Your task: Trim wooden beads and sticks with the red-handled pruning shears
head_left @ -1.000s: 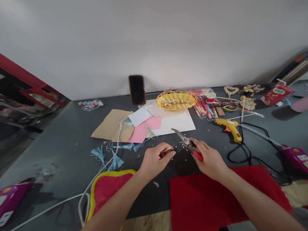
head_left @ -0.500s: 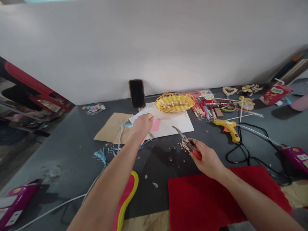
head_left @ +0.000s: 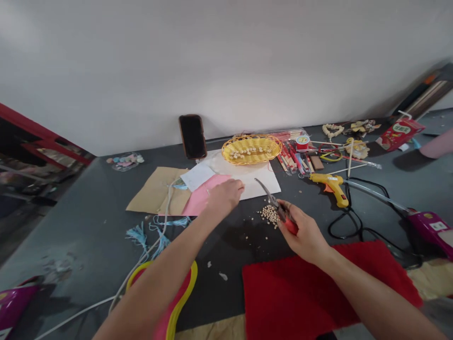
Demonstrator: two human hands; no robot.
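Observation:
My left hand is closed over the right edge of the pink paper, its fingertips pinched together; what they hold, if anything, is too small to make out. My right hand grips red-handled pruning shears, their metal tip pointing up and left. Beneath the shears lies a small heap of pale cut pieces on the dark table. Behind both hands a yellow woven basket with small pale pieces in it rests on white paper.
A phone leans on the wall. Blue tassels lie at left beside brown paper. A yellow glue gun, a red drink box and sticks are at right. Red cloth covers the front.
My left hand has moved right, off the papers toward the shears, uncovering the pink paper. My right hand still holds the shears. The view has shifted slightly.

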